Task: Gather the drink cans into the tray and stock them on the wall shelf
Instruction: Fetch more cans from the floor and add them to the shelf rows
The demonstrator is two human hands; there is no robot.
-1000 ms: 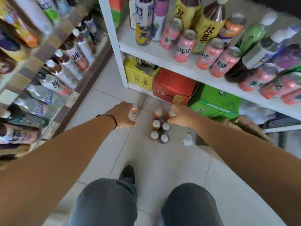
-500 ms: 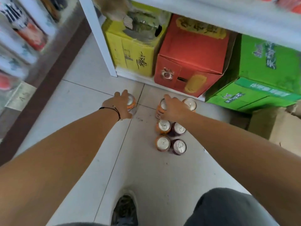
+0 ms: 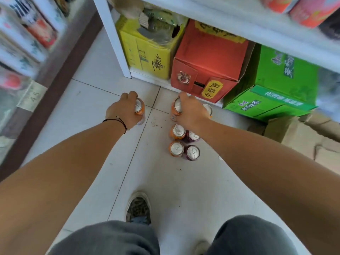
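Note:
Several drink cans stand upright on the tiled floor in two short rows. My left hand [image 3: 122, 113] is wrapped around a lone orange can [image 3: 139, 107] set apart to the left. My right hand [image 3: 191, 112] covers the far end of the cluster, fingers around an orange can [image 3: 176, 107], with another can [image 3: 207, 109] partly hidden behind it. Nearer to me stand two orange cans [image 3: 178, 131] [image 3: 176, 149] and two purple cans [image 3: 193, 136] [image 3: 192, 152]. No tray is in view.
A white shelf post [image 3: 114, 39] rises just beyond the cans. Under the shelf sit a yellow carton [image 3: 147, 57], a red carton [image 3: 207, 65] and green cartons [image 3: 276, 89]. Brown cardboard [image 3: 303, 137] lies at right. Bottle racks line the left. My shoe [image 3: 138, 208] is below.
The view has dropped from the shelves to the floor and closed in on the cans. Both hands have settled lower around their cans; the cans have not shifted.

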